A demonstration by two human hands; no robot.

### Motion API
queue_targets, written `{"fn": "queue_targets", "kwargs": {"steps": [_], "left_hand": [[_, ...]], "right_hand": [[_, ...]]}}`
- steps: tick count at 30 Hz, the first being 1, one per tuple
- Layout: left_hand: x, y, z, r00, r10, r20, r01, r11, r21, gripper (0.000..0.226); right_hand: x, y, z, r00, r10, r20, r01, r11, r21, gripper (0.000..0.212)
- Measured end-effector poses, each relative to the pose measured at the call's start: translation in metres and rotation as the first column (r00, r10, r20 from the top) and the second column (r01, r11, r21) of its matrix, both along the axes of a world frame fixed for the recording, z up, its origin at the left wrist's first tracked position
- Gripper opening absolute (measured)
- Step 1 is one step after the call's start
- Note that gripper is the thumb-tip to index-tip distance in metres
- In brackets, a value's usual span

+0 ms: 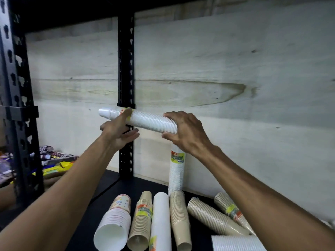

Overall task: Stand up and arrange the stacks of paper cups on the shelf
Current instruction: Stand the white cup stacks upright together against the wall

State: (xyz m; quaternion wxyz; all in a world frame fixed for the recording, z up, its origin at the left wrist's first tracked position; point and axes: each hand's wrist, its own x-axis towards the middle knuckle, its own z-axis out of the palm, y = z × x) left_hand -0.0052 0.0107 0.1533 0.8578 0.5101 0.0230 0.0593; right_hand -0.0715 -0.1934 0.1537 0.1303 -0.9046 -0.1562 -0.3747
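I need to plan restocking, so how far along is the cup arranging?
Early. Done: one tall white cup stack stands upright by the plywood back wall. In hand: the left hand and right hand hold a long white cup sleeve horizontally in the air. Left: at least seven stacks, including the brown kraft cup stacks, lie on the black shelf.

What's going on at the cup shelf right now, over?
Both hands, left and right, grip a white cup stack held sideways in the air. One white stack stands upright. Several stacks lie flat below.
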Motion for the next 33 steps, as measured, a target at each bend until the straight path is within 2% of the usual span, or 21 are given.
{"fn": "queue_targets", "kwargs": {"steps": [2,6,8,11,12,15,16,21,25,27,33], "left_hand": [[0.005,-0.004,0.006,0.999,0.005,0.041,-0.004,0.999,-0.04,0.082],[0.009,-0.005,0.014,0.99,0.065,0.124,-0.063,0.998,-0.021,0.077],[0.01,-0.004,0.014,0.985,0.082,0.154,-0.088,0.996,0.029,0.082],[0.012,0.0,0.011,0.979,0.063,0.194,-0.091,0.986,0.139,0.085],[0.013,0.0,0.008,0.978,0.041,0.204,-0.08,0.98,0.184,0.079],[0.024,-0.001,-0.006,0.972,-0.012,0.236,-0.062,0.951,0.302,0.042],[0.026,-0.002,-0.01,0.969,-0.02,0.244,-0.06,0.947,0.315,0.041],[0.042,-0.006,-0.038,0.951,-0.136,0.278,-0.003,0.894,0.447,0.056],[0.055,-0.006,-0.063,0.932,-0.23,0.278,0.035,0.824,0.566,0.065],[0.061,-0.007,-0.076,0.92,-0.271,0.282,0.048,0.795,0.605,0.065],[0.077,-0.005,-0.105,0.886,-0.379,0.267,0.112,0.734,0.67,0.065]], "right_hand": [[0.0,0.004,-0.006,1.0,0.03,0.002,-0.03,1.0,0.002,0.064],[0.002,0.001,-0.003,0.994,0.107,-0.035,-0.105,0.993,0.049,0.059],[0.006,-0.008,-0.001,0.993,0.119,-0.026,-0.114,0.984,0.134,0.053],[0.017,-0.023,-0.003,0.999,0.051,0.006,-0.051,0.971,0.235,0.044],[0.02,-0.027,-0.004,1.0,0.023,0.0,-0.023,0.967,0.255,0.044],[0.032,-0.035,-0.01,0.996,-0.031,-0.08,0.054,0.95,0.307,0.051],[0.035,-0.036,-0.012,0.993,-0.045,-0.11,0.078,0.945,0.317,0.054],[0.05,-0.038,-0.031,0.963,-0.081,-0.256,0.162,0.935,0.315,0.071],[0.06,-0.037,-0.048,0.948,-0.093,-0.304,0.193,0.928,0.32,0.084],[0.063,-0.036,-0.055,0.948,-0.084,-0.306,0.186,0.928,0.321,0.088],[0.074,-0.031,-0.055,0.967,-0.053,-0.25,0.137,0.934,0.331,0.081]]}}
